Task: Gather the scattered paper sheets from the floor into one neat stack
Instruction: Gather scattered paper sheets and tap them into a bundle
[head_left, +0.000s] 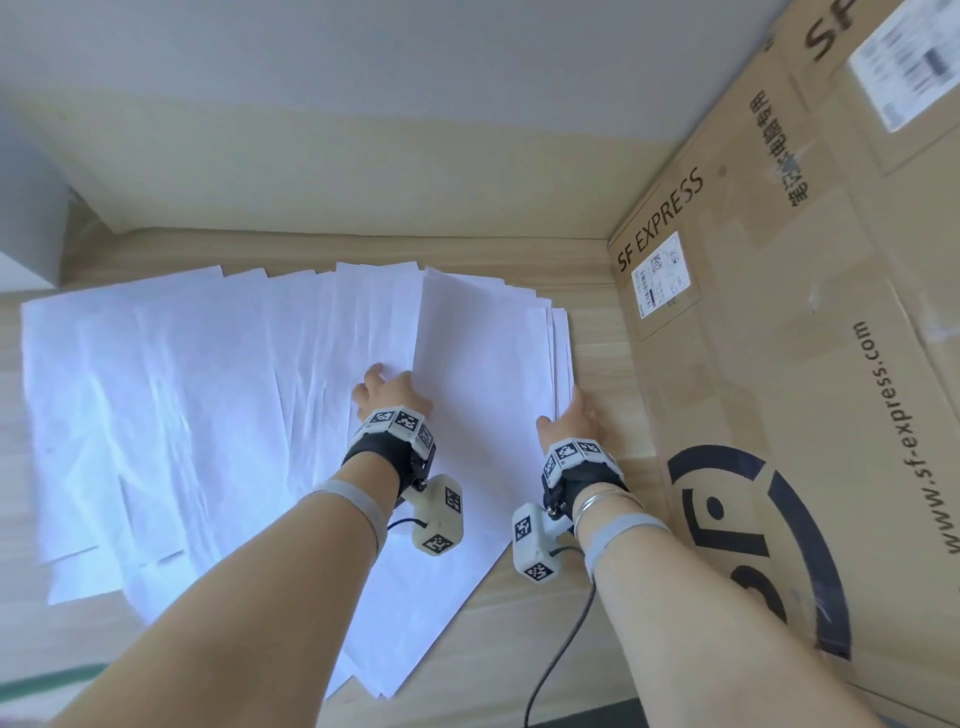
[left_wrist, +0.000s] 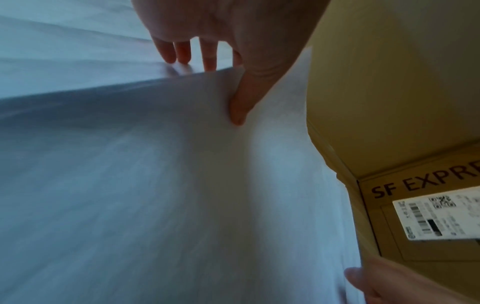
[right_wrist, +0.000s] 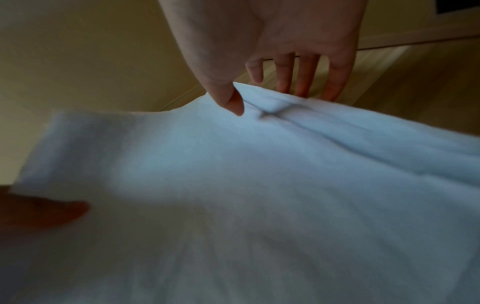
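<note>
A tall cardboard box (head_left: 779, 364) walls off the right, leaving only a narrow strip of bare wooden floor (head_left: 602, 364) beside the paper sheets (head_left: 208, 389). The wall (head_left: 311, 171) closes the far side. Bare floor lies open below the sheets.

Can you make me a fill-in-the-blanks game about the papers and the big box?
1. The white paper sheets lie spread on the wooden ____.
2. The cardboard box says "SF ____".
3. The right hand holds the paper edge nearest the ____.
4. Both wrists wear ____ with black-and-white markers.

Missing words: floor; EXPRESS; box; bands
</note>
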